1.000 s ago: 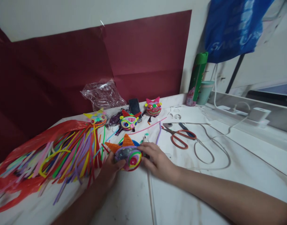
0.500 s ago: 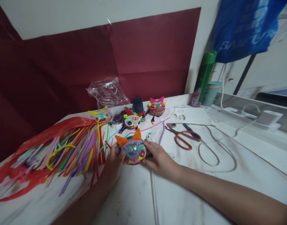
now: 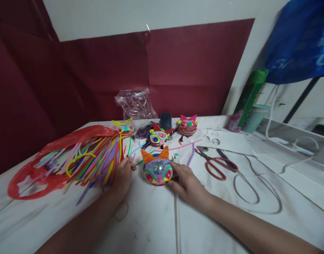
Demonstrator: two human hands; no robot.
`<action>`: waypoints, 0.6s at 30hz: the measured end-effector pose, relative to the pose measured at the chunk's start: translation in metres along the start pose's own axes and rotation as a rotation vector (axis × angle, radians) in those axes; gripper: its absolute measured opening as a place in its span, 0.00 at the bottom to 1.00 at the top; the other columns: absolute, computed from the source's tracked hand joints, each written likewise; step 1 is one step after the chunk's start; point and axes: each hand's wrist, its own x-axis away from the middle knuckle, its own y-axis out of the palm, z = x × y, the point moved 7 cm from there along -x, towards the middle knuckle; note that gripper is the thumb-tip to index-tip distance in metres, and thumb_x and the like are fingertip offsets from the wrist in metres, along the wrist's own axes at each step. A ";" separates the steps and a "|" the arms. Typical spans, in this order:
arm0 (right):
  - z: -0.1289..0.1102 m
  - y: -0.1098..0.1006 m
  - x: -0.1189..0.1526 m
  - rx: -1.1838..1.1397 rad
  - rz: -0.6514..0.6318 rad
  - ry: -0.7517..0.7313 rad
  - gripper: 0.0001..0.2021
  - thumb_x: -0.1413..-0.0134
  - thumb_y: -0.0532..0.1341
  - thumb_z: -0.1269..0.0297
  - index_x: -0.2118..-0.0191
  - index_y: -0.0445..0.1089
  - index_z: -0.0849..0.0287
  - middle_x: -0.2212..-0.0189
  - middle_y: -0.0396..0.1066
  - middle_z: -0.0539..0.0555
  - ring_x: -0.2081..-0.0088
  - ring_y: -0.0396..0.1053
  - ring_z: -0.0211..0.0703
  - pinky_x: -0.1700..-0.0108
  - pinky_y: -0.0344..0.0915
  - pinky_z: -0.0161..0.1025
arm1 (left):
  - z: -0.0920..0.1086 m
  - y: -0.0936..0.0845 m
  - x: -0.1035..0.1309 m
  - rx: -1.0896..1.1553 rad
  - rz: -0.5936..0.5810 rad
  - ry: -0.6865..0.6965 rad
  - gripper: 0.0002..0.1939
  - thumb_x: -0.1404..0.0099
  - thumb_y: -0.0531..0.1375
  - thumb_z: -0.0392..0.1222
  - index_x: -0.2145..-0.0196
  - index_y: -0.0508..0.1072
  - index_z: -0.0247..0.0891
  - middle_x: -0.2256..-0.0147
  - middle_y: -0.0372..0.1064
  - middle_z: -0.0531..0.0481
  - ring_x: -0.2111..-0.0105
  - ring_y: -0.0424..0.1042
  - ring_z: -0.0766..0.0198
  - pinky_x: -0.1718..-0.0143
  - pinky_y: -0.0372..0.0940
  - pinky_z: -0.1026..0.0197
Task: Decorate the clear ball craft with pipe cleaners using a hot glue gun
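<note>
A decorated animal head with orange pipe-cleaner ears, a shiny silver forehead and pink eyes faces me on the table. My right hand grips its right side, thumb low and fingers behind the edge. To its left, apart from it, my left hand has its fingers curled together; a short dark red pipe-cleaner piece shows just by the fingertips. Whether the fingers pinch anything is hidden. Farther back stand similar heads: one red-eared, one pink-eared and one yellow-eared.
Many coloured pipe cleaners lie on a red plastic bag at left. Orange-handled scissors and a looped cable lie at right. Behind are a clear bag, a phone, a green can and a cup.
My left hand has let go of the orange-eared head and moved off to its left, fingers curling. My right hand stays on the head. The view has shifted, so everything sits farther right.
</note>
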 end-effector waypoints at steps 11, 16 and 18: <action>-0.001 0.001 0.001 0.025 -0.017 0.001 0.24 0.45 0.56 0.66 0.42 0.60 0.65 0.53 0.71 0.65 0.53 0.68 0.57 0.51 0.65 0.54 | -0.019 0.004 -0.003 0.020 -0.064 -0.041 0.20 0.44 0.57 0.54 0.64 0.77 0.35 0.65 0.77 0.45 0.62 0.74 0.55 0.58 0.65 0.55; -0.001 0.001 0.003 0.040 -0.018 -0.007 0.23 0.44 0.56 0.66 0.42 0.60 0.64 0.52 0.71 0.64 0.53 0.68 0.56 0.52 0.66 0.54 | -0.015 -0.002 -0.006 0.001 -0.001 -0.016 0.19 0.43 0.56 0.54 0.81 0.70 0.38 0.76 0.72 0.49 0.69 0.71 0.58 0.62 0.64 0.57; -0.001 0.001 0.004 0.047 -0.010 -0.025 0.23 0.43 0.56 0.65 0.42 0.59 0.63 0.52 0.71 0.64 0.53 0.68 0.56 0.52 0.66 0.53 | -0.013 -0.004 -0.005 0.021 0.023 -0.002 0.20 0.40 0.53 0.54 0.83 0.66 0.39 0.78 0.68 0.50 0.72 0.69 0.61 0.64 0.64 0.58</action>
